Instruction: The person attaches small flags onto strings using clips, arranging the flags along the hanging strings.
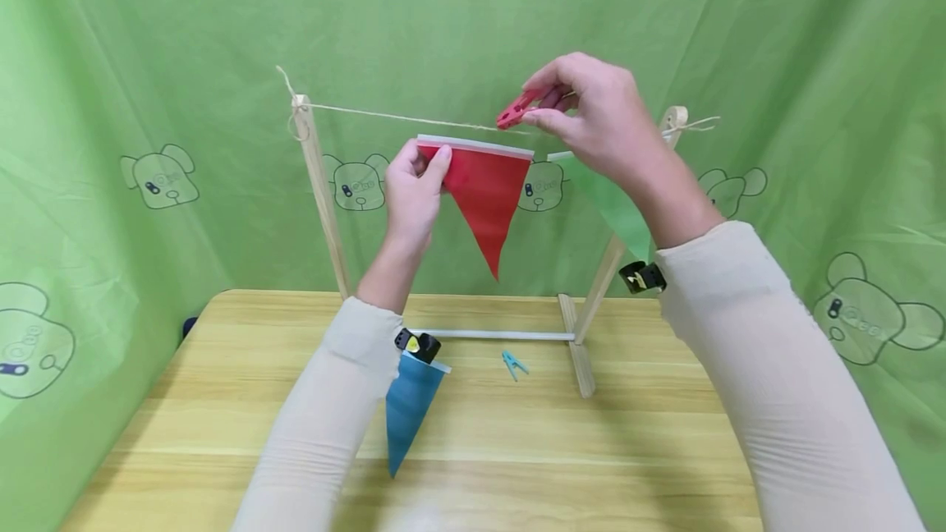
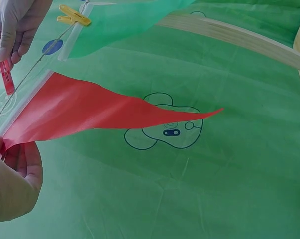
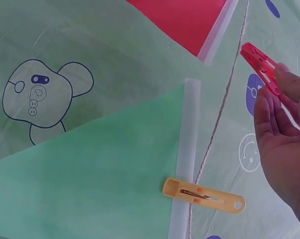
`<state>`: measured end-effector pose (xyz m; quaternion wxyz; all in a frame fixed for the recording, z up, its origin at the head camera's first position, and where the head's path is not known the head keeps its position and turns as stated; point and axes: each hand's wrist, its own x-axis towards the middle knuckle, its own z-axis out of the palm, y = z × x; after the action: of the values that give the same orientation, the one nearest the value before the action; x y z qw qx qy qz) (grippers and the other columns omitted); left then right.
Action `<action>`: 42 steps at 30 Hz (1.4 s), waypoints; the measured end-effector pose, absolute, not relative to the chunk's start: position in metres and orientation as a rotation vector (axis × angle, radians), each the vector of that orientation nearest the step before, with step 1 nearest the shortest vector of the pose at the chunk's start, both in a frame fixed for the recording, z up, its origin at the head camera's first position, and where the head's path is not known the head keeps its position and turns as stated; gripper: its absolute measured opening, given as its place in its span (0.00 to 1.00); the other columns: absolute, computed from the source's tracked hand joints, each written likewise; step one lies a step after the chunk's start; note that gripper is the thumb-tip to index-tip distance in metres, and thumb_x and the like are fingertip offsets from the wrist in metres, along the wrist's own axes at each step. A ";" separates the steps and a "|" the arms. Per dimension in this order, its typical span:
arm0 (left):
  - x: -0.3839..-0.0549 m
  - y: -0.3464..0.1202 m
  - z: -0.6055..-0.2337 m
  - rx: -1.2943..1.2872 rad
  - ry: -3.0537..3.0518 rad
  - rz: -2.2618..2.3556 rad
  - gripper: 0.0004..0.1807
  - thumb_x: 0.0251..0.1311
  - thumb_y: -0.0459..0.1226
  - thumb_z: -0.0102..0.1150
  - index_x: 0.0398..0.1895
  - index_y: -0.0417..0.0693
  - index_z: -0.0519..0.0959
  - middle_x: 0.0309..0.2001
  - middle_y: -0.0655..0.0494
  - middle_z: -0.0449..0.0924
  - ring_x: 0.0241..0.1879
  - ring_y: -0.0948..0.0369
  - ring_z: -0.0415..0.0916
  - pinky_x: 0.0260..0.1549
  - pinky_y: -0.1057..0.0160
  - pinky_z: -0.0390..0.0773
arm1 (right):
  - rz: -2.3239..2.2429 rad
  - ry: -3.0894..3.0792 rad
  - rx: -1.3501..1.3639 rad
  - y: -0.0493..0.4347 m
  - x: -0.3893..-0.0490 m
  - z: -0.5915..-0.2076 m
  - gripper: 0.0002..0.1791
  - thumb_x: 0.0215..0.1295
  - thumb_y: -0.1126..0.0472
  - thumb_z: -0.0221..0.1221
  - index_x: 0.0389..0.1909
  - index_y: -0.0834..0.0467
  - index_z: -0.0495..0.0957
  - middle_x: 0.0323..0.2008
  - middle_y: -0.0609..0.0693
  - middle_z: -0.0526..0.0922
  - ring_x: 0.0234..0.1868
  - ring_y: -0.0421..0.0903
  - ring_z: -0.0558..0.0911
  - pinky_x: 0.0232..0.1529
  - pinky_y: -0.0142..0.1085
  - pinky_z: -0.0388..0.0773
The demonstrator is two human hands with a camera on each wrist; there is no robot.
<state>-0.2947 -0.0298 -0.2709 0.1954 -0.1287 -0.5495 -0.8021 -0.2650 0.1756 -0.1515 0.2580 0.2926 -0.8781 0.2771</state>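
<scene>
My left hand [image 1: 415, 195] pinches a red triangular pennant [image 1: 484, 195] by its upper left corner, thumb in front. The pennant's white top edge lies just below the twine [image 1: 399, 116], and its tip hangs down. Above its right part, my right hand [image 1: 591, 109] pinches a red clothespin [image 1: 515, 110] between thumb and fingers, its nose close to the twine. To the right, a green pennant [image 3: 115, 159] hangs from the twine, held by a yellow clothespin [image 3: 204, 195] on its white edge.
Wooden posts [image 1: 325, 195] carry the twine at both ends, joined low down by a white bar [image 1: 495, 335]. On the wooden table [image 1: 517, 450] lie a blue pennant [image 1: 412, 409], partly behind the left wrist strap, and a blue clothespin [image 1: 514, 364]. Green cloth [image 1: 443, 31] surrounds the table.
</scene>
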 end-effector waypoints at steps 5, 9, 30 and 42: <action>-0.295 -0.026 -0.269 -0.368 -1.516 -2.267 0.05 0.71 0.29 0.59 0.45 0.35 0.79 0.34 0.54 0.80 0.32 0.62 0.79 0.32 0.68 0.85 | 0.725 -2.400 0.777 0.175 -0.264 -0.149 0.13 0.66 0.61 0.69 0.48 0.63 0.85 0.45 0.54 0.86 0.40 0.39 0.80 0.46 0.23 0.78; -0.296 -0.024 -0.269 -0.370 -1.515 -2.271 0.05 0.71 0.29 0.59 0.45 0.35 0.79 0.34 0.54 0.80 0.32 0.62 0.79 0.32 0.68 0.84 | 0.711 -2.405 0.781 0.174 -0.263 -0.149 0.12 0.66 0.61 0.69 0.47 0.62 0.86 0.45 0.53 0.87 0.40 0.39 0.81 0.44 0.22 0.78; -0.296 -0.023 -0.266 -0.353 -1.476 -2.311 0.07 0.72 0.31 0.59 0.48 0.38 0.81 0.36 0.52 0.81 0.33 0.60 0.80 0.33 0.68 0.84 | 0.517 -2.473 0.796 0.162 -0.267 -0.141 0.09 0.64 0.60 0.70 0.42 0.61 0.88 0.41 0.53 0.89 0.37 0.43 0.83 0.38 0.22 0.76; -0.299 -0.021 -0.265 -0.322 -1.476 -2.324 0.07 0.72 0.32 0.60 0.49 0.38 0.81 0.34 0.54 0.82 0.32 0.61 0.78 0.31 0.69 0.82 | 0.496 -2.519 0.780 0.160 -0.272 -0.140 0.10 0.64 0.60 0.70 0.42 0.61 0.89 0.40 0.53 0.89 0.37 0.44 0.83 0.37 0.23 0.77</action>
<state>-0.2995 -0.0208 -0.2655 0.1839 -0.1143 -0.5235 -0.8241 -0.2716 0.1602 -0.1401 0.2273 0.2830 -0.9142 0.1801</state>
